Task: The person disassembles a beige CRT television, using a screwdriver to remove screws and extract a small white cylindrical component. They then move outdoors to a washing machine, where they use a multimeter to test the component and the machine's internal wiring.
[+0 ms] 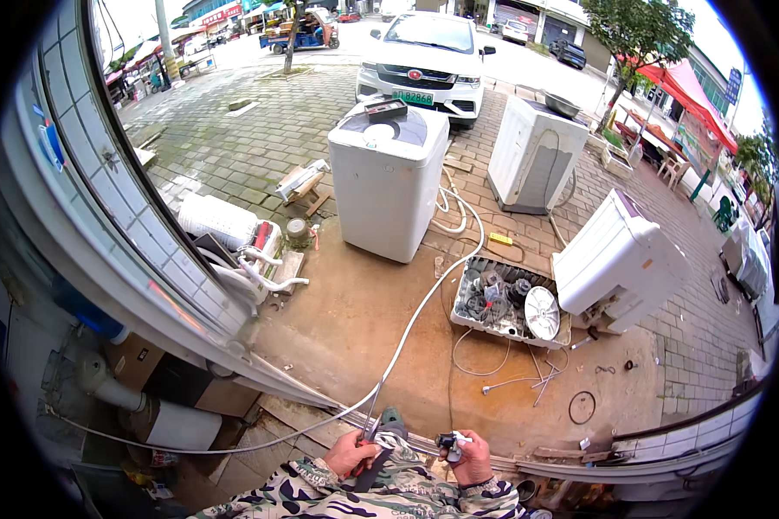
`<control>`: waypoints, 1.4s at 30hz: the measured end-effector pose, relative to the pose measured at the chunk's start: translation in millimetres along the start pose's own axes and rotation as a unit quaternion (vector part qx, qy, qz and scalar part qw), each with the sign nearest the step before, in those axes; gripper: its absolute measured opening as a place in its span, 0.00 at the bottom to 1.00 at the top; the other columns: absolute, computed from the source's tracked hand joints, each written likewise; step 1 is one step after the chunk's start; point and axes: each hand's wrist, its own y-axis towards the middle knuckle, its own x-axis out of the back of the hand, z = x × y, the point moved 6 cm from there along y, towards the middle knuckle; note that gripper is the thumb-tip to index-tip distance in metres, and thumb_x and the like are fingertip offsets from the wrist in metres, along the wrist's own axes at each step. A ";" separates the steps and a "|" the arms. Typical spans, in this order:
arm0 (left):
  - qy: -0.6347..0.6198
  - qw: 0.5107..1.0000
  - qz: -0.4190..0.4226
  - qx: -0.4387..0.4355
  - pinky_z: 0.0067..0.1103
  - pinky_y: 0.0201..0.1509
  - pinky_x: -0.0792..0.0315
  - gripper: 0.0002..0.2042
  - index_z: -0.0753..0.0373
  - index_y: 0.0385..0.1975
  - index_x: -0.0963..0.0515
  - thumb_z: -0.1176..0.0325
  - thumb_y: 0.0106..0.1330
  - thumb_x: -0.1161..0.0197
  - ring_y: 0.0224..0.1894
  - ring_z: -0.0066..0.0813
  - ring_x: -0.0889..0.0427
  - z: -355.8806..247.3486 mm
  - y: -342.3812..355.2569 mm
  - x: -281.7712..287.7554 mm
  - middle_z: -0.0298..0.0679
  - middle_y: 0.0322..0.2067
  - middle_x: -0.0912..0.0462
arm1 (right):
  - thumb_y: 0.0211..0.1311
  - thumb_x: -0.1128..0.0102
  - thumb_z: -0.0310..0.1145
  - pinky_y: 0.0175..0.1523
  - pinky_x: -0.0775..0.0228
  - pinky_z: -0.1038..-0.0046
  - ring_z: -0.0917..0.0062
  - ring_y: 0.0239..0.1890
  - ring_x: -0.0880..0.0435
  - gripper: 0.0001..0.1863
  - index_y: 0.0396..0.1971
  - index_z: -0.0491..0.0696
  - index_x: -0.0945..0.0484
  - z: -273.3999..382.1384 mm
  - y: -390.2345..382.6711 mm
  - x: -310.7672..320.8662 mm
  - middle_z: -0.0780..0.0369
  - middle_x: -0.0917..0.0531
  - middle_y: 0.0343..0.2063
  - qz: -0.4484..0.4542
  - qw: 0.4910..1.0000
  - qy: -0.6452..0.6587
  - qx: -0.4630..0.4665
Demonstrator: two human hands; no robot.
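My left hand (355, 454) is closed on a red-handled tool (365, 450) at the bottom centre, its long, thin metal end pointing up and away from me. My right hand (472, 458) grips a small black-and-white part (450, 445), with a thin cable running up from it. A long pale hose (411, 329) crosses the threshold close by my left hand. Beyond, a plastic tub (474, 323) of dark mechanical parts and a white disc (541, 311) sits on the concrete, with loose wires below it.
A white washing machine (375, 190) stands ahead, two more (524, 156) (614, 259) to the right, a white car (420, 69) behind. Hoses and parts (221, 227) lie beside the left door frame (138, 208). A metal threshold (320, 397) runs before me. A red canopy (684, 95) stands far right.
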 end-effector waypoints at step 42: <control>-0.178 0.931 -0.289 -0.134 0.24 0.34 0.19 0.10 0.66 0.41 0.29 0.65 0.72 0.41 0.31 0.29 0.15 -653.7 402.3 447.2 0.41 0.31 0.18 | 0.61 0.32 0.30 0.23 0.29 0.76 0.80 0.19 0.21 0.11 0.37 0.42 0.23 169.5 788.9 -538.4 0.64 0.21 0.23 0.115 0.941 -0.275 -0.162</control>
